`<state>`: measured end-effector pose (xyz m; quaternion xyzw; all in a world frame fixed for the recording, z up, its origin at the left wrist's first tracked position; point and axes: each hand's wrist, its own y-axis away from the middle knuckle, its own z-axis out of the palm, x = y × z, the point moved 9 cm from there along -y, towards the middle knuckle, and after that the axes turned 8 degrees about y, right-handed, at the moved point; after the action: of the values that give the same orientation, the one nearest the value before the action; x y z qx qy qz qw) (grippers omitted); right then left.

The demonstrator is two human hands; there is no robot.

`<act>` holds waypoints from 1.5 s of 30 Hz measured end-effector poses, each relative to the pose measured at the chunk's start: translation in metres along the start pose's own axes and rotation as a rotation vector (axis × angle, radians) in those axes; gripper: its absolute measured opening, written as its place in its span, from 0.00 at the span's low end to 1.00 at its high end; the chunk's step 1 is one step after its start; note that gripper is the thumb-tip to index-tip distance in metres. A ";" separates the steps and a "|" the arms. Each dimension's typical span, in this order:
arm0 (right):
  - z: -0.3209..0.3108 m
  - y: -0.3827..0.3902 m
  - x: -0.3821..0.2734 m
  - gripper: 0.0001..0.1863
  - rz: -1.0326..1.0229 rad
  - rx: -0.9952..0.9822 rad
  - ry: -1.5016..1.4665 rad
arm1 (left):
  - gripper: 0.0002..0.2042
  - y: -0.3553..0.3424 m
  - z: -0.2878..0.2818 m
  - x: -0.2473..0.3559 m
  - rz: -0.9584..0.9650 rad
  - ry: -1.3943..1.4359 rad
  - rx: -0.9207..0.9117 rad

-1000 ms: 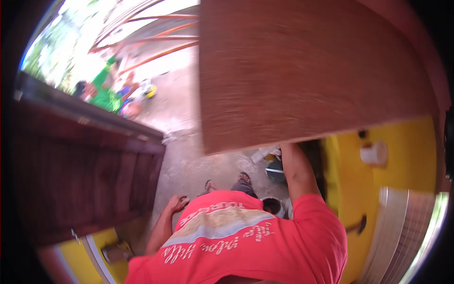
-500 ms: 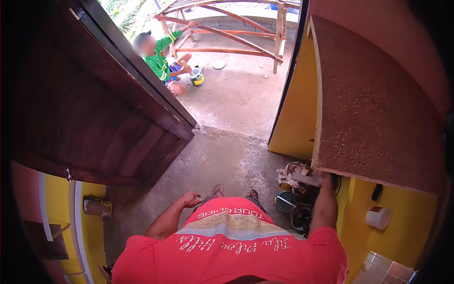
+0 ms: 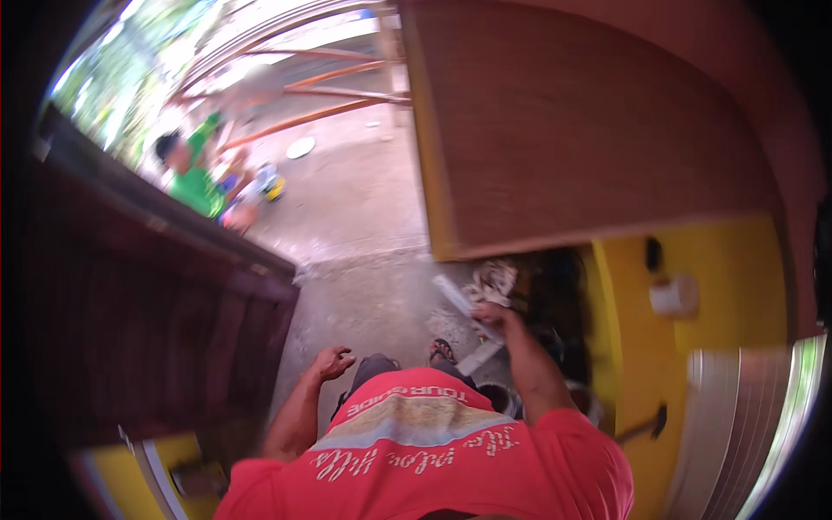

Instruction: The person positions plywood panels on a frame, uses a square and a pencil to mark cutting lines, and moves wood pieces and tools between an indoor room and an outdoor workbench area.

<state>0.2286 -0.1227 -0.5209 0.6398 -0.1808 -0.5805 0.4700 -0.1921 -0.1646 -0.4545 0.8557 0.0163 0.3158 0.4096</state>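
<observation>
My right hand [image 3: 492, 317] is closed around a pale flat strip [image 3: 454, 295]. A second pale length runs down toward my foot, so it looks L-shaped; blur hides its exact kind. My left hand [image 3: 334, 362] hangs beside my left thigh with its fingers apart and nothing in it. Crumpled pale material [image 3: 496, 282] lies on the floor just past my right hand. Round dark containers, partly covered by my right arm, stand below it.
A dark wooden door [image 3: 173, 321] stands at the left. A brown board [image 3: 598, 121] juts out at the right, above yellow panels [image 3: 728, 286]. Outside the doorway, a person in green [image 3: 199, 189] sits by a small bucket [image 3: 272, 186] and a wooden frame [image 3: 303, 121].
My view has turned to the right. My right hand has drawn the pale strip away from beneath the board's edge, nearer my body. My left hand still hangs free.
</observation>
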 end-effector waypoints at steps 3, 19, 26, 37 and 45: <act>-0.006 0.023 0.053 0.09 -0.019 0.133 -0.251 | 0.23 -0.002 -0.020 0.025 0.026 0.156 -0.003; 0.143 0.207 0.367 0.14 0.025 1.008 -1.299 | 0.23 0.059 0.018 -0.009 -0.034 -0.035 -0.334; 0.078 0.257 0.325 0.14 -0.438 1.321 -1.163 | 0.22 -0.032 0.066 -0.132 0.420 -0.210 -0.391; -0.160 0.374 0.358 0.14 -1.329 1.708 -1.819 | 0.21 -0.022 0.053 -0.008 0.371 -0.469 -0.210; -0.221 0.368 0.444 0.20 -0.908 1.784 -1.922 | 0.22 0.002 0.102 0.165 0.235 -0.196 -0.242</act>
<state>0.6619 -0.5624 -0.5021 0.0766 -0.5141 -0.5783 -0.6289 -0.0042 -0.1894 -0.4137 0.8229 -0.1617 0.2760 0.4697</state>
